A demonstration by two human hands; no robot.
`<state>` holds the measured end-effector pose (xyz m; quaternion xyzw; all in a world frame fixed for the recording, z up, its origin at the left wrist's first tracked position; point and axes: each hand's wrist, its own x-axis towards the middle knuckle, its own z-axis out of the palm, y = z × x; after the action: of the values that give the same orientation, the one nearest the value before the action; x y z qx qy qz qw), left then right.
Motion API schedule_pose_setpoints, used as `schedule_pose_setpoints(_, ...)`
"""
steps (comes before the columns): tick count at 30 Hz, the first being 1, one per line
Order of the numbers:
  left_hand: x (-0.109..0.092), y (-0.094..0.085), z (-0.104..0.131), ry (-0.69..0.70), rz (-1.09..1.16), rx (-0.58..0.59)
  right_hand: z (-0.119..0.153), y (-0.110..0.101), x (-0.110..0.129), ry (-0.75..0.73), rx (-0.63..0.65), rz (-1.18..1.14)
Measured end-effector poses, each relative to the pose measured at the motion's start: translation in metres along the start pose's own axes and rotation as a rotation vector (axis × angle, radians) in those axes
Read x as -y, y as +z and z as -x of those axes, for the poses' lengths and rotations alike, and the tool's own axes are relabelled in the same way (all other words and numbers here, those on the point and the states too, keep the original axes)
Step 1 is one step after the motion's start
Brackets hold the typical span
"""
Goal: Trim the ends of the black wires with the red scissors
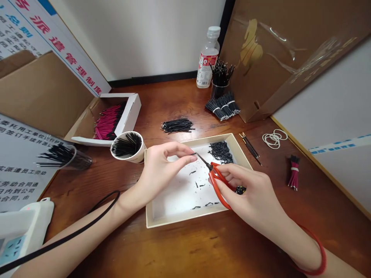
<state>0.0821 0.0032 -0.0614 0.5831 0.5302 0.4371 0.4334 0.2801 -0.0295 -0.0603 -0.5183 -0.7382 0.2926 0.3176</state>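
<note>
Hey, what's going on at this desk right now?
A person sits at a wooden desk, working over a shallow white tray. The left hand pinches a short black wire between thumb and fingertips, while the right hand holds red-handled snips at the wire's end. Small black offcuts lie in the tray. Beside it stands a paper cup of black wires, and a box of red wires lies farther left.
</note>
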Motion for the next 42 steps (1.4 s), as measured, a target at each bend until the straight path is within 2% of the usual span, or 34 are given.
schedule_pose_setpoints(20, 0.0018, 0.0003, -0.001, 0.004, 0.045, 0.013, 0.0006, -0.0016, 0.0008, 0.044, 0.018, -0.01)
schedule_pose_setpoints(35, 0.0003, -0.0005, -0.0016, 0.023, 0.075, 0.029, 0.0012, -0.003, 0.0016, 0.006, 0.01, -0.004)
schedule_pose_setpoints(42, 0.0006, -0.0013, -0.003, 0.004, 0.141, 0.064, 0.0024, -0.0026, -0.0006, -0.036, -0.037, 0.018)
